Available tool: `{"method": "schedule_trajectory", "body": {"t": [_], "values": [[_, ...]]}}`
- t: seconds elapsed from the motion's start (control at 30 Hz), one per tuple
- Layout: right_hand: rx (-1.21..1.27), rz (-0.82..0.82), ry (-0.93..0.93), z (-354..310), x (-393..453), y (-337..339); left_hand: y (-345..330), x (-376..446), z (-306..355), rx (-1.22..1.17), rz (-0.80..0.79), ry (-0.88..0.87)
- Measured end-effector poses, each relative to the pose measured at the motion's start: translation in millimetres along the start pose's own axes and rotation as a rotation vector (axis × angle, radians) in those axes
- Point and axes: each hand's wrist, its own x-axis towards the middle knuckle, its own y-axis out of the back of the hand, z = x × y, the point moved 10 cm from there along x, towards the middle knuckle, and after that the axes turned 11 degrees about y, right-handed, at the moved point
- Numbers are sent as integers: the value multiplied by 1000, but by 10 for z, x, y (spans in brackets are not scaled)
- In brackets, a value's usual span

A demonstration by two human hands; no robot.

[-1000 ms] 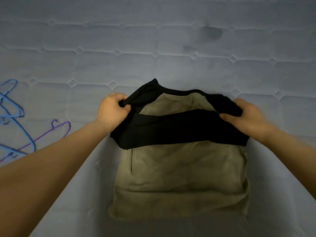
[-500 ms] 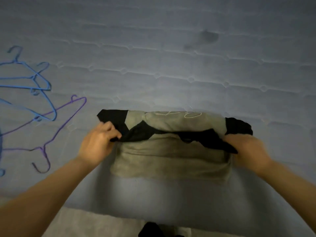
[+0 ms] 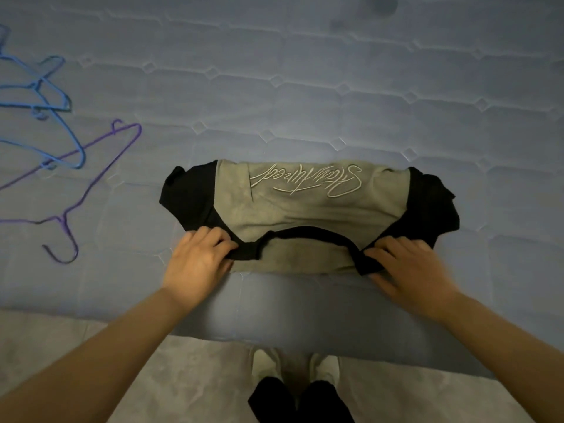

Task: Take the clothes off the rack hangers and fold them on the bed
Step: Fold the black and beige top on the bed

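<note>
Shirt [image 3: 308, 209] folded, long axis left-right, neckline toward person, script upside-down.

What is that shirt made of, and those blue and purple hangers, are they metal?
The shirt looks like soft matte cotton knit: it folds and wrinkles limply, and its script lettering looks stitched in pale thread. The blue hangers and the purple hanger are thin bent rods with a smooth colored finish, probably coated wire, though slim plastic is possible. The mattress looks like quilted fabric with stitched seams.

Shirt [image 3: 308, 209] now folded over toward its hem, script logo uppermost, both hands lower.
</note>
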Motion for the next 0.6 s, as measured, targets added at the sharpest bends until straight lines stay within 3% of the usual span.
{"method": "schedule_trajectory", "body": {"t": [0.13, 0.37, 0.6], "values": [[86, 64, -79, 20, 58, 100, 63, 56, 73, -41, 7, -51], [129, -11, -44, 22, -163, 110, 83, -207, 138, 3, -64, -306], [75, -184, -96, 17, -238, -168, -218, -264, 85, 88, -198, -221]]}}
